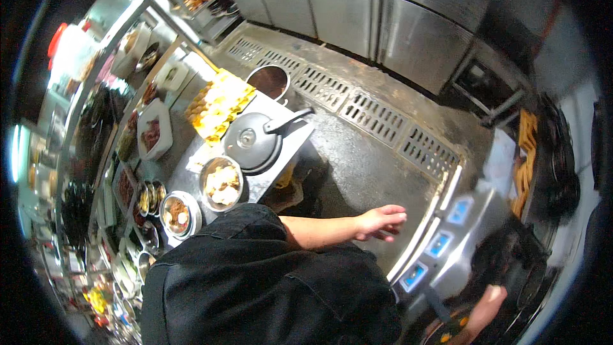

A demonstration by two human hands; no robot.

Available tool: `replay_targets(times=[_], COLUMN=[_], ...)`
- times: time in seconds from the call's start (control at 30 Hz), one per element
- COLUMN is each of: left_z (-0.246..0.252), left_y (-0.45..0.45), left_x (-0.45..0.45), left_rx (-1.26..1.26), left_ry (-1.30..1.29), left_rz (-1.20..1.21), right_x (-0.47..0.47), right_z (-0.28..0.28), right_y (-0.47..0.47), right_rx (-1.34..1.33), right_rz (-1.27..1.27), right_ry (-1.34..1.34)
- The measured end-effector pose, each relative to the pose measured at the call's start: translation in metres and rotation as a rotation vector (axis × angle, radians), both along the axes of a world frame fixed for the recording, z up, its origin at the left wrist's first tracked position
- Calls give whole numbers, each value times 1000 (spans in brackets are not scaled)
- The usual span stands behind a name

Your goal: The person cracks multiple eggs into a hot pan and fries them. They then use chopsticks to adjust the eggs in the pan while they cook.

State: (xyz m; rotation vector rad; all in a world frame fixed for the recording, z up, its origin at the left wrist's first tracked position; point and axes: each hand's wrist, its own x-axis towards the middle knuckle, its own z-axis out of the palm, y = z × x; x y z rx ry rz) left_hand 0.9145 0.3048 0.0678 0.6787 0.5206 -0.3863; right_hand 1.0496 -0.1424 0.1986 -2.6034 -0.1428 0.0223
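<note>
My left hand (380,223) reaches out past the black clothing over the floor, its fingers apart and slightly bent, holding nothing that shows. At the lower right my right hand (486,303) is raised beside the stove (467,254), over or near a dark pan (433,334) with orange pieces in it. That hand is blurred, and whether it grips anything cannot be told. The pan is partly cut off by the picture's lower edge. Blue-and-white panels (438,243) line the stove's front, close to my left hand.
Behind me, a worktop (297,136) holds a lidded black pot (246,141), yellow food pieces (220,105), a metal bowl of pale food (222,183) and a bowl of brown food (178,216). An open pot (269,81) stands beyond. Drain grates (373,112) cross the floor before steel cabinets (335,5).
</note>
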Motion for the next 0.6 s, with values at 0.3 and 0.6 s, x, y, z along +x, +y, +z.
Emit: replay_targets(times=[0.3,0.6], left_z=[35,27], left_y=[147,363], left_x=[-77,-230], left_rx=[-369,-95], left_ry=[-89,-377], left_rz=[511,1244], right_x=[-115,-164], right_z=[-13,8], right_y=[462,602], right_rx=[180,268], right_rz=[1036,1226], right_ry=[127,293])
